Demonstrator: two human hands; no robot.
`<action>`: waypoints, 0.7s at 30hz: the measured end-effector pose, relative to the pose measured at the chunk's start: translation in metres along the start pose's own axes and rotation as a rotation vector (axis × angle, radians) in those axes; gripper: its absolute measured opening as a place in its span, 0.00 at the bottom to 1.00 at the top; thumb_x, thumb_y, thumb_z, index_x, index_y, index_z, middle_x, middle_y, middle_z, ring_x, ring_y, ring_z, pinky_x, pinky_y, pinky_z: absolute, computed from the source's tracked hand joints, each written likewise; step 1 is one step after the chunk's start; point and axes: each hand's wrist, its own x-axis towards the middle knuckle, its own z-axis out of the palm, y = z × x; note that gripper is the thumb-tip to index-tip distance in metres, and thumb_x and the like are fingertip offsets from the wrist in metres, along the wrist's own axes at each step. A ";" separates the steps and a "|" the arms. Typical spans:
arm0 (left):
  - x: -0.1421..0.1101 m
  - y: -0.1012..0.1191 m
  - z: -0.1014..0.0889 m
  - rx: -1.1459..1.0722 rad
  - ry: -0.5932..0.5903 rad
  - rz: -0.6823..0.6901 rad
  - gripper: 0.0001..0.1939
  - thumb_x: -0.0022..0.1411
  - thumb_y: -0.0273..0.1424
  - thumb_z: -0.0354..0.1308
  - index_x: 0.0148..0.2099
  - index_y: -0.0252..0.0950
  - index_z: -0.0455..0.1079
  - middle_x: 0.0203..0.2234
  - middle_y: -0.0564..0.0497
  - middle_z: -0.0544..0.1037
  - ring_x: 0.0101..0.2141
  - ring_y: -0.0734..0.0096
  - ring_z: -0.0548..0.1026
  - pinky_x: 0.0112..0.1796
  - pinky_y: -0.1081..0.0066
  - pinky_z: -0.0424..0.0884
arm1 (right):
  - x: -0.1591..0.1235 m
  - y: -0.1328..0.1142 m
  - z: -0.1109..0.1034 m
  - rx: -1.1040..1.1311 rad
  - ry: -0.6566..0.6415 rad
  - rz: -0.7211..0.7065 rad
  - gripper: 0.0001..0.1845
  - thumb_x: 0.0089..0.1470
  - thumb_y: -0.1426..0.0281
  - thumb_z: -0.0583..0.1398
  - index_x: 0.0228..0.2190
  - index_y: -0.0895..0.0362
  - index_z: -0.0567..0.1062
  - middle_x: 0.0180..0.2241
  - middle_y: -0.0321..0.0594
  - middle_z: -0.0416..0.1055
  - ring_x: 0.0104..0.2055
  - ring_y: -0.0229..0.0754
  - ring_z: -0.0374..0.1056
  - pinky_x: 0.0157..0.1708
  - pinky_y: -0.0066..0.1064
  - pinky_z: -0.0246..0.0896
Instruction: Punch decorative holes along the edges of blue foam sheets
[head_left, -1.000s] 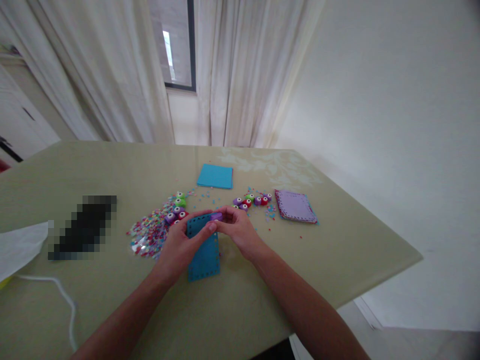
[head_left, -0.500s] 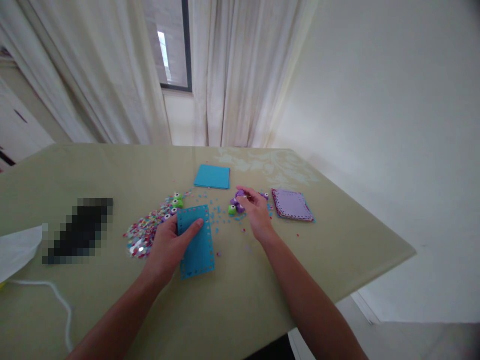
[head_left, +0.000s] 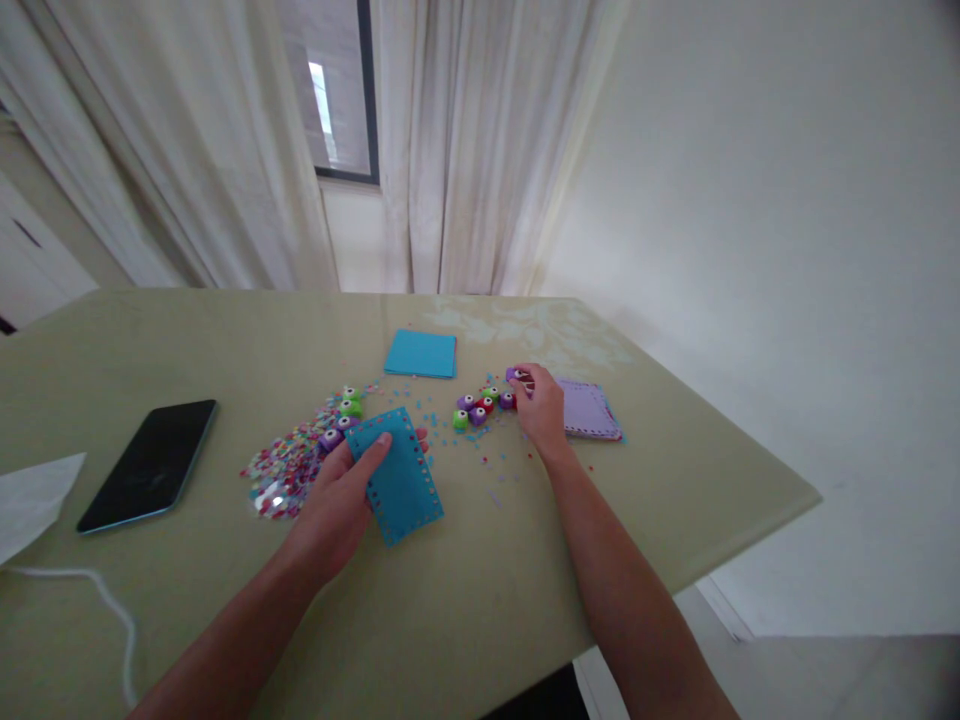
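My left hand (head_left: pixel 337 500) grips a blue felt sheet (head_left: pixel 401 480) with holes punched along its edges, thumb on top, lifted slightly and turned off square. My right hand (head_left: pixel 541 405) has reached right and closes its fingers on a small purple punch (head_left: pixel 516 375) at the end of a row of small punches (head_left: pixel 476 408) in purple, red and green. A lilac punched sheet stack (head_left: pixel 589 408) lies just right of that hand. More punches (head_left: pixel 341 415) sit left of the blue sheet.
A heap of coloured paper confetti (head_left: pixel 289 465) lies on the green table (head_left: pixel 487 580). A blue sheet stack (head_left: pixel 421 353) lies farther back. A black phone (head_left: pixel 148 464), white paper (head_left: pixel 30 500) and a white cord (head_left: pixel 105 600) are at the left. The table's right edge drops off.
My right hand left the blue sheet and moved right to the row of punches, closing on a purple one. My left hand kept the sheet and turned it.
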 end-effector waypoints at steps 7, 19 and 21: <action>0.003 0.000 -0.003 -0.056 -0.008 -0.036 0.20 0.60 0.38 0.71 0.53 0.36 0.79 0.51 0.39 0.85 0.50 0.51 0.84 0.44 0.59 0.84 | 0.000 0.006 0.008 -0.299 -0.169 -0.048 0.17 0.64 0.75 0.55 0.48 0.61 0.82 0.48 0.55 0.80 0.52 0.53 0.73 0.56 0.40 0.60; 0.001 0.004 -0.001 0.008 0.053 0.072 0.30 0.51 0.45 0.76 0.53 0.35 0.80 0.47 0.40 0.86 0.46 0.49 0.85 0.41 0.58 0.85 | -0.019 -0.045 0.003 0.033 -0.020 -0.083 0.15 0.69 0.62 0.56 0.43 0.58 0.79 0.41 0.48 0.79 0.40 0.49 0.72 0.47 0.40 0.64; 0.004 0.003 -0.003 0.010 0.075 0.095 0.30 0.52 0.46 0.76 0.54 0.36 0.79 0.46 0.41 0.87 0.45 0.51 0.85 0.41 0.58 0.84 | -0.037 -0.071 0.004 0.214 -0.123 -0.145 0.16 0.70 0.56 0.57 0.43 0.54 0.77 0.39 0.44 0.77 0.36 0.45 0.71 0.42 0.37 0.65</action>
